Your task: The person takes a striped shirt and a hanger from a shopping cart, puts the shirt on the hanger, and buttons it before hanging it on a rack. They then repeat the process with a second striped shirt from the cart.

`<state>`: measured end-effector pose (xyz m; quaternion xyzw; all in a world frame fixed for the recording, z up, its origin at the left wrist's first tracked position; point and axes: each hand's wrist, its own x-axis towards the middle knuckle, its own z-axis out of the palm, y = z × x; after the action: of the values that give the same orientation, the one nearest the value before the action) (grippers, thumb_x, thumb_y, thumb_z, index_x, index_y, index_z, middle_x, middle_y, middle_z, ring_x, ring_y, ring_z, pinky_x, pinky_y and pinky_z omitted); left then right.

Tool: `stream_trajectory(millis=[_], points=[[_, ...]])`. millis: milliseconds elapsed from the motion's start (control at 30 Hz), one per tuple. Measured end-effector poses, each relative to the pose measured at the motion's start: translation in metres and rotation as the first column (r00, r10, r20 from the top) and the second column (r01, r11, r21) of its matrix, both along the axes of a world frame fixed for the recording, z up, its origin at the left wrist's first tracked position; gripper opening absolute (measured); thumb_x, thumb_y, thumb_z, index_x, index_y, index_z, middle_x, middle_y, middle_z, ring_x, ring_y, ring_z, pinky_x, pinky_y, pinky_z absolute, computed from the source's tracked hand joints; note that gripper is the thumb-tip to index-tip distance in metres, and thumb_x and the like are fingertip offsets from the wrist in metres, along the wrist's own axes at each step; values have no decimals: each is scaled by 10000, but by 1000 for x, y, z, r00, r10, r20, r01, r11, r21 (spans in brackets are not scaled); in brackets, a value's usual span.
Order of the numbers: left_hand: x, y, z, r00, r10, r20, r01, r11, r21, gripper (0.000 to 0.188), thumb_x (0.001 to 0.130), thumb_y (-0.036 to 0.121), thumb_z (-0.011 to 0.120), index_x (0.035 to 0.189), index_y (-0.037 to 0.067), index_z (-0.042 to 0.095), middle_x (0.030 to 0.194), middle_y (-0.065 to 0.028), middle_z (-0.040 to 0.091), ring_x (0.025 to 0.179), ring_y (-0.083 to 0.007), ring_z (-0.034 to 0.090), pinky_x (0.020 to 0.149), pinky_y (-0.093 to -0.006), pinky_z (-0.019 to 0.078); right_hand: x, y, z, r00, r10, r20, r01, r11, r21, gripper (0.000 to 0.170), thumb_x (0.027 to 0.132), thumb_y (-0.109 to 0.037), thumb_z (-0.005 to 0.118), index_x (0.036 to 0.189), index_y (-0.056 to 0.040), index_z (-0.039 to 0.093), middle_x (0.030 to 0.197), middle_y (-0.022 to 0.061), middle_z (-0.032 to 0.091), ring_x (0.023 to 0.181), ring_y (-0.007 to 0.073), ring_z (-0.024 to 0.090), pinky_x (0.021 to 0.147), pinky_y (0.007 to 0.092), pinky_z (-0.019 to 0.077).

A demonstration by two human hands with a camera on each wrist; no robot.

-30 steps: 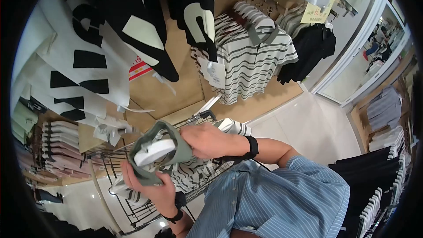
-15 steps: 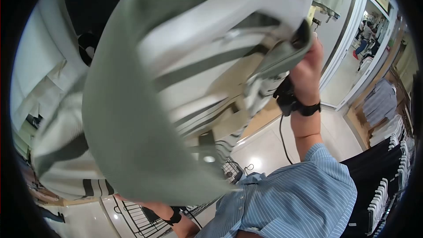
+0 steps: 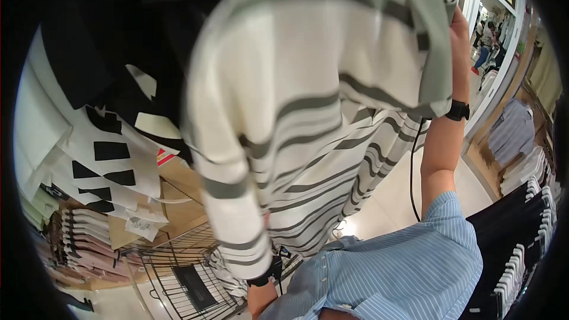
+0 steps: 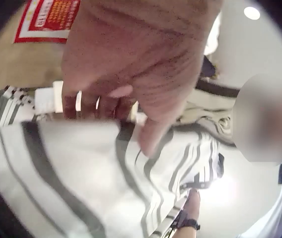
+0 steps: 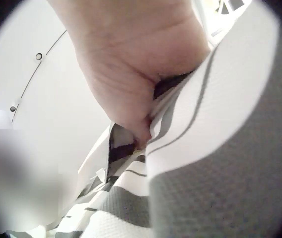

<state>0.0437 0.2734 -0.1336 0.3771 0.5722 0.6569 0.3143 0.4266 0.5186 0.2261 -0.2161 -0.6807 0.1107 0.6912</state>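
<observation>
A white shirt (image 3: 308, 142) with dark grey stripes and a grey-green collar (image 3: 435, 41) hangs raised in the head view, partly blurred. At its collar, on the upper right, my right hand (image 3: 460, 53) grips the shirt; in the right wrist view this hand (image 5: 136, 64) has its thumb tip against the striped cloth. Cloth hides most of my left hand in the head view. The left wrist view shows my left hand (image 4: 136, 59) pinching the shirt, thumb in front and fingers behind the fabric edge.
Below the shirt stands a wire cart (image 3: 172, 261) with striped cloth in it. Black and white garments (image 3: 112, 151) hang at the left, pink and white ones (image 3: 89, 237) lower left. Dark clothes (image 3: 504, 219) on white hangers are at the right.
The shirt has gone from low over the cart up in front of the camera, its collar now at the upper right. My right hand has risen with it.
</observation>
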Motion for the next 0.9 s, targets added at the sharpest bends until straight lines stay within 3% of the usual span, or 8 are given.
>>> stream_trajectory(millis=[133, 200, 267, 333, 433, 567, 867, 900], points=[[39, 27, -10, 892, -427, 147, 434, 900, -24, 530, 798, 12, 739, 1277, 6, 512, 1201, -75, 618, 1070, -165, 589, 931, -309, 473, 22, 36, -33, 970, -153, 190, 157, 988, -8, 345, 836, 79, 580, 1172, 8, 612, 1018, 32, 682, 940, 121, 613, 849, 251, 485], [60, 49, -6, 824, -495, 274, 488, 867, 100, 626, 787, -10, 740, 1348, 13, 464, 1254, -79, 598, 1117, -171, 582, 956, -312, 472, 14, 44, -59, 977, -24, 211, 38, 997, -60, 385, 807, 95, 598, 1180, 2, 607, 1000, 35, 685, 942, 124, 612, 870, 261, 481], [92, 68, 8, 800, -407, 441, 372, 913, 168, 501, 803, -67, 654, 1283, -8, 524, 1200, -86, 628, 1086, -165, 596, 944, -316, 477, 17, 56, -87, 918, -110, 381, 128, 992, -21, 388, 783, 102, 618, 1155, -9, 607, 931, 93, 684, 875, 131, 626, 826, 274, 494], [86, 86, -36, 899, -347, 268, 378, 923, -72, 301, 860, -67, 569, 1148, -2, 632, 1109, -89, 667, 1003, -188, 639, 849, -319, 525, 14, 75, -120, 885, 2, 465, 74, 987, -145, 343, 757, 81, 628, 1082, -25, 611, 896, 151, 666, 822, 224, 672, 756, 317, 514], [87, 101, -81, 968, -42, 249, 100, 969, -224, 261, 908, -5, 517, 1137, -14, 641, 1096, -91, 666, 979, -182, 631, 815, -320, 509, 7, 100, -169, 814, -88, 574, 163, 983, -80, 304, 736, 38, 622, 1023, -61, 602, 914, 157, 654, 848, 364, 635, 708, 394, 515], [89, 98, -94, 848, 277, 452, -70, 903, -424, 269, 919, 16, 470, 1141, -53, 607, 1041, -83, 635, 858, -164, 576, 767, -287, 448, 7, 138, -216, 786, -91, 612, 203, 972, -116, 272, 741, -15, 629, 1003, -81, 599, 886, 150, 651, 849, 382, 620, 693, 421, 498], [100, 107, -115, 958, 281, 53, -222, 847, -483, 272, 875, -37, 511, 1137, -78, 570, 1071, -118, 610, 903, -186, 602, 777, -306, 483, -15, 213, -246, 768, 4, 641, 181, 958, -222, 347, 752, -60, 603, 1096, -104, 617, 921, 174, 665, 892, 395, 618, 732, 469, 487], [100, 112, -125, 921, 364, 138, -267, 848, -457, 289, 854, -48, 514, 1139, -65, 555, 1044, -130, 596, 894, -181, 591, 772, -301, 483, -19, 224, -256, 761, 9, 648, 174, 960, -218, 366, 750, -58, 601, 1113, -103, 619, 925, 178, 665, 897, 396, 617, 738, 473, 487]])
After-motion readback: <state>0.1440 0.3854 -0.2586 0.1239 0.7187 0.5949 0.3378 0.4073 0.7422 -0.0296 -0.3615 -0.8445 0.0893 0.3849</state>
